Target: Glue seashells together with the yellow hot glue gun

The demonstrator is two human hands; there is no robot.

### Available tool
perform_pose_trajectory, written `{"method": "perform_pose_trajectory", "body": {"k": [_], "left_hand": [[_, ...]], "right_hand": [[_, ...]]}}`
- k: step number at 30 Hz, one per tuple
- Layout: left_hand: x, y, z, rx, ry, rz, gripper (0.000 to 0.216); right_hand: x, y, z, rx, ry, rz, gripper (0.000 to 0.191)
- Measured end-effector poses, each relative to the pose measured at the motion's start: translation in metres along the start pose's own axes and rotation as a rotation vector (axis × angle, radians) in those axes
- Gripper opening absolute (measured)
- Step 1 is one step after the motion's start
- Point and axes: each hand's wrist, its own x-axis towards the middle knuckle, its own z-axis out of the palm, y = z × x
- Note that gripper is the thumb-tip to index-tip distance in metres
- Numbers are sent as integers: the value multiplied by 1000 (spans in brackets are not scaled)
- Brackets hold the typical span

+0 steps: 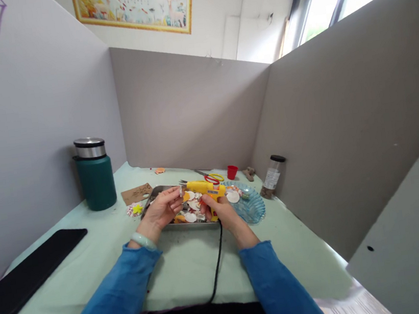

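My right hand (220,211) is wrapped round the grip of a yellow glue gun (198,186), whose nozzle points left. A black cord (218,264) runs from its handle down over the table's front edge. Close to the nozzle, my left hand (165,207) pinches a small whitish piece (180,191) between thumb and fingers; its kind is too small to make out. Below both hands sits a metal tray (190,226) holding many white, orange and brown bits, partly hidden by the hands. A blue clear plate (254,203) with more pieces stands just right of the glue gun.
A green thermos (96,182) and a black mat (35,272) are at left. Near the tray lie a brown card (136,193) and a yellow star shape (137,208). Behind are scissors (216,178) and a red cup (232,172). A jar (273,178) stands by the right partition.
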Motion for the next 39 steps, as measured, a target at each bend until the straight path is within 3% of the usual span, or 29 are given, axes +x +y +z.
{"method": "perform_pose_trajectory", "body": {"k": [6, 20, 28, 39], "left_hand": [[0, 1, -1, -40, 2, 28, 13], [-1, 1, -1, -86, 13, -71, 6], [-3, 2, 3, -153, 58, -99, 10], [-4, 1, 2, -150, 57, -106, 13]], "right_hand": [[4, 8, -4, 4, 22, -24, 49], [0, 3, 0, -5, -18, -41, 51], [-1, 2, -2, -3, -78, -27, 48], [-3, -2, 0, -8, -58, -1, 50]]}}
